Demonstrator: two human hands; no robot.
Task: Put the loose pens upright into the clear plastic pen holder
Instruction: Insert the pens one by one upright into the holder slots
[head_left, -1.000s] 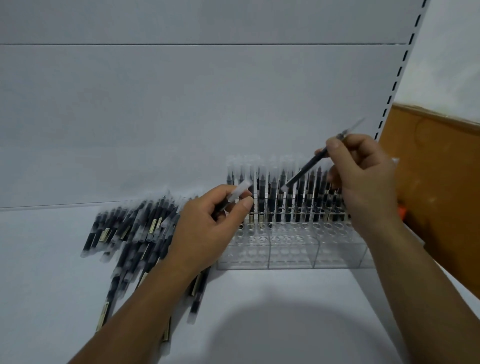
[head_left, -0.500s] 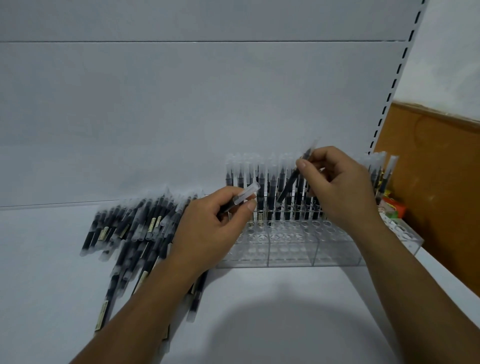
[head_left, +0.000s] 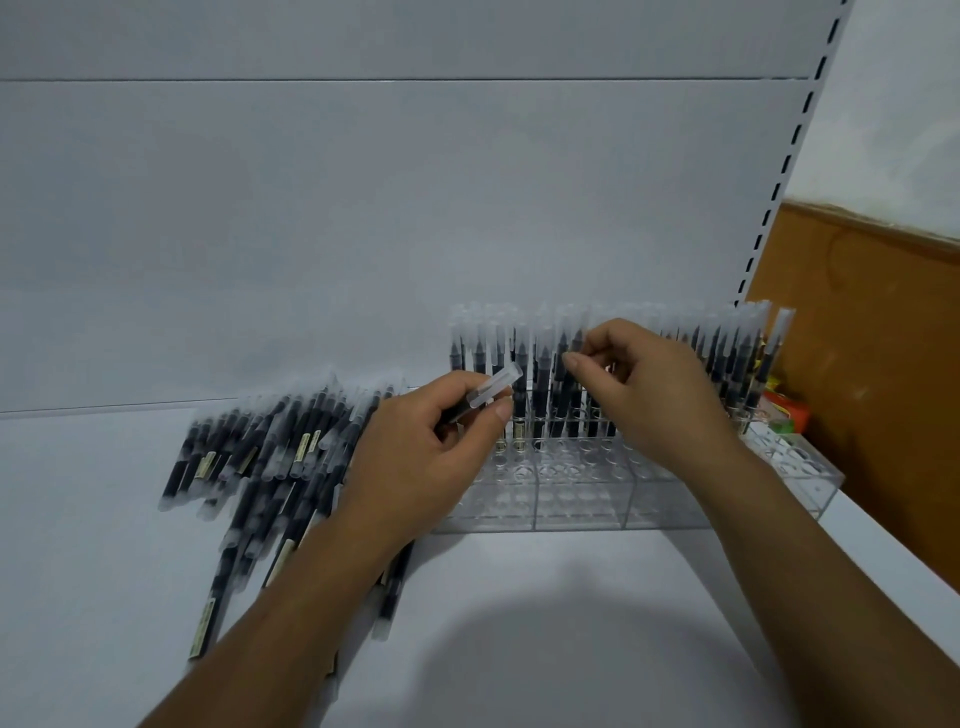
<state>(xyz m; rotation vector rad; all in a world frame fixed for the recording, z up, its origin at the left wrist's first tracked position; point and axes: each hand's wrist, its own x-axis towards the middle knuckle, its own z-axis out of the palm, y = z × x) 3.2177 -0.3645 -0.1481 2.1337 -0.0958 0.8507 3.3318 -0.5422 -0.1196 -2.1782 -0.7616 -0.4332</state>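
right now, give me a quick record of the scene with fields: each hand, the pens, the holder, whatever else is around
left hand: grips a capped pen, tilted, at the holder's left end
right hand: pinches the top of an upright pen among the standing ones
pen holder: clear plastic, back rows filled, front holes empty
loose pens: a pile lying flat, left of the holder
shelf: white, bears everything
right edge: brown board; red and green packet beside the holder
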